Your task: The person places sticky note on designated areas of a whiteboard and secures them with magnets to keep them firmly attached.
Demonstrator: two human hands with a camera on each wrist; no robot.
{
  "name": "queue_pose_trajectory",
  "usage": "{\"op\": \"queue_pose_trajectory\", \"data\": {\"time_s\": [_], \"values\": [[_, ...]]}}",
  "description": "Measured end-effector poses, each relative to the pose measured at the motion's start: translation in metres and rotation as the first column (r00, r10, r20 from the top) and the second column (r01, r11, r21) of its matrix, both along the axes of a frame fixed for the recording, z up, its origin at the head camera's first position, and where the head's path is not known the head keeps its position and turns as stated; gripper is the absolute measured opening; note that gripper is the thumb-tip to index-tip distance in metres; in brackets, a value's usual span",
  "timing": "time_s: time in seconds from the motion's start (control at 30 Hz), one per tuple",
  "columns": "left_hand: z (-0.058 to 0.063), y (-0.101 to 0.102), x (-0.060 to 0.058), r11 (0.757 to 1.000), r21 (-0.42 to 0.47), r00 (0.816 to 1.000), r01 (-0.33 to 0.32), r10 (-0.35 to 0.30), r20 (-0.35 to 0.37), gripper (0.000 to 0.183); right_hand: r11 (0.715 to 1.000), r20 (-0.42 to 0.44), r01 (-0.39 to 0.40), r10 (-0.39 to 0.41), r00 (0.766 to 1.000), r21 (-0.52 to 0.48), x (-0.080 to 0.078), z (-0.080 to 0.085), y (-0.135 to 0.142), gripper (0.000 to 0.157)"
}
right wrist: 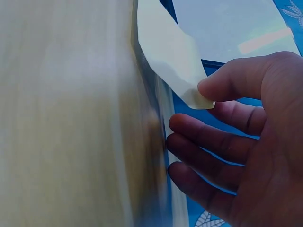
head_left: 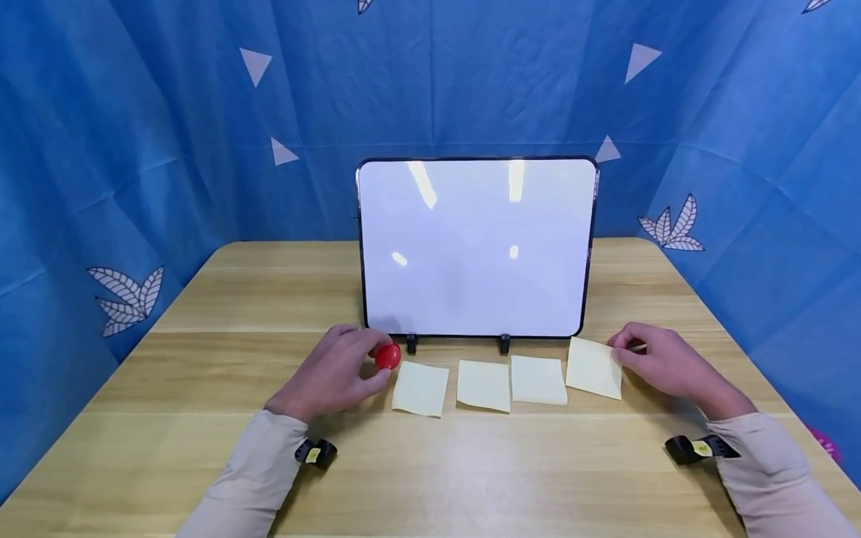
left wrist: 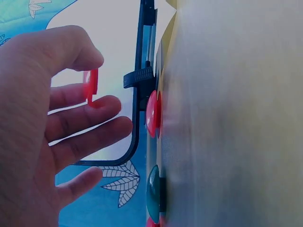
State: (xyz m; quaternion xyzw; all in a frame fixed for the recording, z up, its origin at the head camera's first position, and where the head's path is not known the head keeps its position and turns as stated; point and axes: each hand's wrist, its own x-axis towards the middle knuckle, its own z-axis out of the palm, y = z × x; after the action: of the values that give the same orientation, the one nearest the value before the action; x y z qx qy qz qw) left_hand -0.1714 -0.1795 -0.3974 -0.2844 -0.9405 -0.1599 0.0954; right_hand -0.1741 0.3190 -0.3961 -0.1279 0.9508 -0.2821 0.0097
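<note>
Between the thumb and index finger of my left hand (head_left: 332,376) is a red round magnet (left wrist: 92,86), its other fingers spread loosely. The left wrist view shows another red magnet (left wrist: 152,113) and a green magnet (left wrist: 153,194) on the table beyond that hand; in the head view the hand hides them. My right hand (head_left: 666,364) pinches the edge of a pale yellow sticky note (head_left: 590,366), the rightmost in a row. In the right wrist view this note (right wrist: 173,52) is lifted and bends toward the thumb. A framed whiteboard (head_left: 477,276) stands upright behind the notes.
Three more sticky notes lie on the wooden table (head_left: 471,471): a left one (head_left: 421,388), a middle one (head_left: 483,385) and a right one (head_left: 539,379). Small black feet (head_left: 504,344) prop up the whiteboard. A blue patterned curtain (head_left: 168,112) surrounds the table's back and sides.
</note>
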Motion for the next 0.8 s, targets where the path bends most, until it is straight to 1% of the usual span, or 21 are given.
{"op": "queue_pose_trajectory", "data": {"time_s": [0.1, 0.23, 0.43, 0.6, 0.8], "values": [[0.0005, 0.0003, -0.0002, 1.0, 0.004, 1.0, 0.001, -0.001, -0.017, 0.034, 1.0, -0.011, 0.0, 0.0, 1.0, -0.011, 0.0001, 0.001, -0.0003, 0.011], [0.0011, 0.0004, 0.0002, 1.0, 0.006, 1.0, 0.005, -0.005, -0.019, 0.035, 1.0, -0.018, 0.0, -0.001, 1.0, -0.027, 0.0004, 0.0013, -0.0005, 0.012], [0.0013, -0.0009, -0.0001, 0.999, 0.023, 0.999, 0.027, -0.027, -0.038, 0.033, 0.998, -0.055, 0.002, -0.006, 0.998, -0.056, 0.0003, 0.0026, -0.0014, 0.011], [0.0025, -0.0019, -0.0006, 0.999, 0.024, 0.998, 0.035, -0.034, -0.061, 0.033, 0.996, -0.095, 0.037, -0.045, 0.994, -0.082, 0.0016, 0.0052, -0.0045, 0.01], [0.0021, -0.0019, -0.0008, 0.998, 0.002, 0.994, 0.056, -0.056, -0.091, 0.031, 0.992, -0.103, 0.078, -0.088, 0.991, -0.1, 0.0038, 0.0048, -0.0067, 0.013]]}}
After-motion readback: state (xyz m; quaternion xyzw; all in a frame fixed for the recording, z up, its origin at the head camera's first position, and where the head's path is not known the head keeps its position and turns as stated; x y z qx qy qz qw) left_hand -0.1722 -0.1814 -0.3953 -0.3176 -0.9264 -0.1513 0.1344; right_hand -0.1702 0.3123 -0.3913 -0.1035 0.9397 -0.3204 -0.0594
